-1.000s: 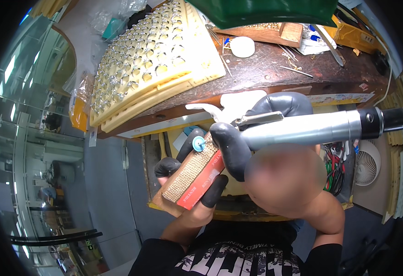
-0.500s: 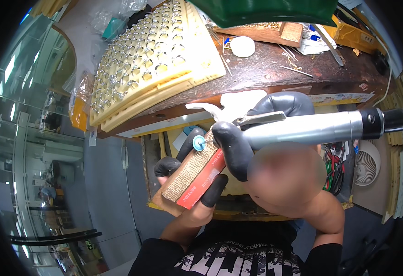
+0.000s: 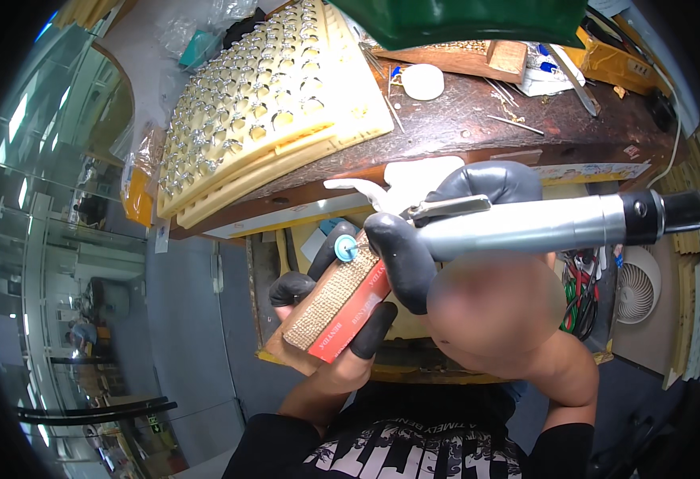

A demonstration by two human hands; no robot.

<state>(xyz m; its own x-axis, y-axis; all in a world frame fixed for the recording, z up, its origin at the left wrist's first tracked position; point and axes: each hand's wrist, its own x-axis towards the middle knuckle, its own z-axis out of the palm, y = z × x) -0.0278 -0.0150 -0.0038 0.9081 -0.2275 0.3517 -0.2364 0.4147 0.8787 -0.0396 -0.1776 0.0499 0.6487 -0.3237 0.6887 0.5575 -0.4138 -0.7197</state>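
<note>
My left hand (image 3: 342,363), wearing black finger covers, grips a wooden block (image 3: 322,307) with a gold, textured strip and a red label along its side. Black-covered fingers of my right hand (image 3: 402,263) wrap round a silver rotary handpiece (image 3: 525,223) with a metal lever and a black rear end. A small light-blue disc (image 3: 345,247) on the handpiece's tip is at the upper end of the gold strip; whether it touches cannot be told. A white object (image 3: 422,180) lies behind my right hand, at the bench edge.
The dark wooden bench (image 3: 462,120) holds stacked cream trays (image 3: 254,120) of silver rings, a white round block (image 3: 423,81) and metal rods. A green object (image 3: 454,20) overhangs it. Below are an open drawer (image 3: 286,351) and coloured cables (image 3: 577,311); a white fan (image 3: 637,283) stands at right.
My right hand and the handpiece shift very slightly over the last second. The block and my left hand stay almost still, with both grips unchanged.
</note>
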